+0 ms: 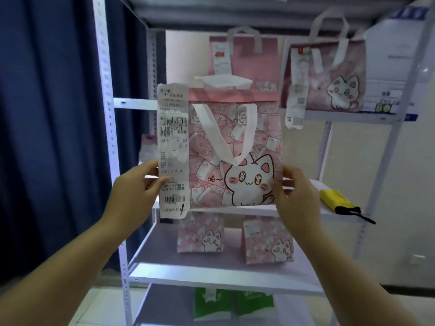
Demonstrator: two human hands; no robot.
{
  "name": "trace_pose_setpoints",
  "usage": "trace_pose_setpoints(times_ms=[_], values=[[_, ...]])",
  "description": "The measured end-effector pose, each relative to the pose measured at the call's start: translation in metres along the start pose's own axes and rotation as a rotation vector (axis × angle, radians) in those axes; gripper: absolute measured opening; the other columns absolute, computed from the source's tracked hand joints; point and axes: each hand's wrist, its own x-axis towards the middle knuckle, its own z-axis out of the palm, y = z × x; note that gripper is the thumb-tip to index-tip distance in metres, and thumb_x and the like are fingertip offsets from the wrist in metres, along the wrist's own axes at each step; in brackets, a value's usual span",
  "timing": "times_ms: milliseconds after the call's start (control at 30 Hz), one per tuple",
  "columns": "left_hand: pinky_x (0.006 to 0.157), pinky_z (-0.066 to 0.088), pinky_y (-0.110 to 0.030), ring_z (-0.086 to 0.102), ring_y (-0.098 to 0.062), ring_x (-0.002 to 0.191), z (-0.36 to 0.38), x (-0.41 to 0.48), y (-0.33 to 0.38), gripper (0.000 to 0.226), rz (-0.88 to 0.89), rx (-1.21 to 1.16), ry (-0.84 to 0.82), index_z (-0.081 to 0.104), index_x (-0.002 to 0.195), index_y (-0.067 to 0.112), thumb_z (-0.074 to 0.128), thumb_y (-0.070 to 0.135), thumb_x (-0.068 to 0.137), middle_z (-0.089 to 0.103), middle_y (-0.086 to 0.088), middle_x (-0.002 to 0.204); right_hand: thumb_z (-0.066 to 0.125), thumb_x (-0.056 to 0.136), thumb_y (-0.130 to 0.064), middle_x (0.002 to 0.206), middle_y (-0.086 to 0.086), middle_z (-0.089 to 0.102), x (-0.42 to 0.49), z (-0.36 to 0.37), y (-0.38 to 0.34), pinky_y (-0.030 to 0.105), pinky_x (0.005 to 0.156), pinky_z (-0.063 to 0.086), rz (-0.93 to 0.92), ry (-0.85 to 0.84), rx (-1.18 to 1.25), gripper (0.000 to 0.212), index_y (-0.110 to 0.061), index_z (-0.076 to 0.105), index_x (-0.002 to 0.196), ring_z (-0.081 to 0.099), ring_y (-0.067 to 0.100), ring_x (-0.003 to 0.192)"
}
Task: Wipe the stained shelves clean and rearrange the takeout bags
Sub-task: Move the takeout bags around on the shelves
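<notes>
I'm rearranging: my left hand (138,191) and right hand (299,196) pinch the pink cat bag (235,156) by its lower sides, thumbs in front, at 12 o'clock over the middle shelf (314,183). Next, I judge, it needs seating upright, clear of the yellow cloth (334,200) at 3 o'clock.

The single head view faces the white shelf rack (122,231) head-on from close range, angled slightly downward.

Pink cat-print bag (235,156), white receipt (173,147), yellow cloth (335,200), green bags (211,304), navy curtain (47,114).
</notes>
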Motion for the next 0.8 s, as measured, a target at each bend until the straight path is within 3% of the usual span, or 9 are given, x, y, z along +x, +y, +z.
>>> trace_pose_setpoints(times_ms=[233,367,500,700,800], values=[[0.06,0.04,0.004,0.057,0.021,0.075,-0.057,0.047,0.002,0.03,0.066,0.054,0.131,0.059,0.112,0.025,0.063,0.012,0.086,0.062,0.026,0.088,0.057,0.092,-0.02,0.105,0.005,0.063,0.048,0.038,-0.057,0.034,0.076,0.054,-0.189,0.021,0.042,0.027,-0.01,0.055,0.117,0.061,0.018,0.087],[0.057,0.048,-0.007,0.062,0.004,0.077,-0.076,0.083,-0.004,0.036,0.088,0.087,0.191,0.052,0.121,0.024,0.061,0.013,0.088,0.065,0.009,0.096,0.057,0.092,-0.02,0.104,0.002,0.063,0.083,0.064,-0.078,0.036,0.076,0.055,-0.257,0.058,0.077,0.027,-0.011,0.056,0.118,0.061,0.017,0.088],[0.061,0.051,-0.018,0.065,-0.007,0.083,-0.087,0.122,-0.013,0.043,0.12,0.103,0.256,0.046,0.127,0.023,0.06,0.012,0.088,0.065,0.007,0.096,0.062,0.088,-0.011,0.106,-0.004,0.062,0.121,0.094,-0.089,0.039,0.081,0.053,-0.303,0.076,0.109,0.03,-0.012,0.056,0.117,0.061,0.017,0.091],[0.054,0.044,-0.007,0.061,0.008,0.077,-0.095,0.183,-0.03,0.046,0.14,0.127,0.318,0.045,0.129,0.03,0.059,0.013,0.089,0.064,0.012,0.094,0.065,0.082,-0.002,0.107,0.005,0.065,0.172,0.138,-0.097,0.038,0.08,0.055,-0.397,0.131,0.129,0.037,-0.007,0.057,0.118,0.063,0.02,0.09],[0.052,0.042,-0.006,0.06,0.009,0.074,-0.095,0.216,-0.042,0.046,0.147,0.139,0.345,0.045,0.129,0.033,0.057,0.015,0.089,0.063,0.017,0.091,0.062,0.086,-0.005,0.114,0.003,0.063,0.201,0.162,-0.098,0.04,0.085,0.054,-0.357,0.06,0.175,0.038,-0.01,0.054,0.123,0.06,0.019,0.099]])
